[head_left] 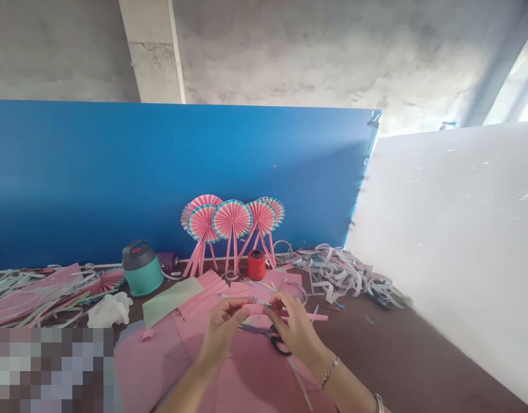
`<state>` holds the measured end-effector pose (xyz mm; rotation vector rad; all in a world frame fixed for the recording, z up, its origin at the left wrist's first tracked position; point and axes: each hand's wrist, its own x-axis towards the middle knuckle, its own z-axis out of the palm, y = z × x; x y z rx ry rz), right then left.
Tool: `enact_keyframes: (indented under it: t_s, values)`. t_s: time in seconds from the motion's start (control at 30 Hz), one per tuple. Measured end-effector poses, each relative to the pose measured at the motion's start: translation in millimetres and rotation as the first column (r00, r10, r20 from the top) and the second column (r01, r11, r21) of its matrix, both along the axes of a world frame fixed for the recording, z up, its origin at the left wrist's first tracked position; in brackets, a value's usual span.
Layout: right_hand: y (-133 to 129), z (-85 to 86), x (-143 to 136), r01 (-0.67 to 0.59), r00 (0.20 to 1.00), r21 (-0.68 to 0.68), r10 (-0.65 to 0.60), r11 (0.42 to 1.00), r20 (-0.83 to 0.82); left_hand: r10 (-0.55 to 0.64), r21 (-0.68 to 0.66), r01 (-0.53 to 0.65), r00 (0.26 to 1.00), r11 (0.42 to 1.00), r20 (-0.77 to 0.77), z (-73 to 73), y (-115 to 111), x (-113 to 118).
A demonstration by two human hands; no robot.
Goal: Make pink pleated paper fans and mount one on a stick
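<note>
My left hand (223, 327) and my right hand (292, 324) meet over the table, both pinching a small piece of pink paper (256, 309) between thumbs and fingertips. A narrow pink strip (318, 316) sticks out to the right behind my right hand. Below the hands lie scissors (281, 345) with black handles, partly hidden by my right hand. Pink paper sheets (247, 373) cover the table under my wrists. A pale green sheet (171, 301) and a pleated pink piece (206, 292) are just to the left.
Several pink pleated paper fans (232, 219) lean against the blue panel (117, 183). A red thread spool (256, 265) stands before them. Left are a teal and grey container (142, 272) and white crumpled material (110, 310). Curled white strips (337, 267) pile up at the right.
</note>
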<state>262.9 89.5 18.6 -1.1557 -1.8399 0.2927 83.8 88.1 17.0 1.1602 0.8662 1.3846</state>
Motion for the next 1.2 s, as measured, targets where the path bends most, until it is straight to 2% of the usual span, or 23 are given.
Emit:
enact_keyframes:
  t_s: [0.27, 0.37, 0.47, 0.67, 0.8, 1.03, 1.13, 1.2]
  values:
    - [-1, 1.3, -1, -0.104, 0.983, -0.187, 0.072, 0.977, -0.171, -0.142, -0.130, 0.189, 0.942, 0.973, 0.304, 1.8, 2, -2]
    - [-2, 3.6, 0, -0.145, 0.972, -0.218, 0.097, 0.965, -0.213, -0.208, -0.133, 0.272, 0.907, 0.953, 0.366, 0.1, 3, -4]
    - [-2, 6.0, 3, -0.152, 0.977, -0.200, 0.117, 0.968, -0.177, -0.240, -0.132, 0.312, 0.889, 0.941, 0.389, -0.9, 4, -7]
    - [-6, 9.2, 6, -0.247, 0.967, 0.013, 0.245, 0.969, 0.063, -0.254, -0.086, 0.286, 0.928, 0.954, 0.272, 1.9, 4, -13]
    - [-11, 13.1, 3, -0.246, 0.963, 0.021, 0.242, 0.969, 0.116, -0.260, -0.049, 0.277, 0.940, 0.960, 0.223, -0.2, 3, -12]
    - [-13, 17.5, 1, -0.148, 0.980, -0.043, 0.153, 0.988, 0.131, -0.282, -0.025, 0.289, 0.947, 0.957, 0.156, 0.8, 3, -10]
    - [-12, 16.0, 1, -0.139, 0.980, -0.017, 0.140, 0.990, 0.140, -0.329, -0.017, 0.331, 0.942, 0.944, 0.064, 2.4, 2, -6]
    - [-12, 15.4, 1, -0.145, 0.978, 0.008, 0.143, 0.989, 0.153, -0.315, -0.017, 0.315, 0.949, 0.949, -0.027, 1.0, 2, -4]
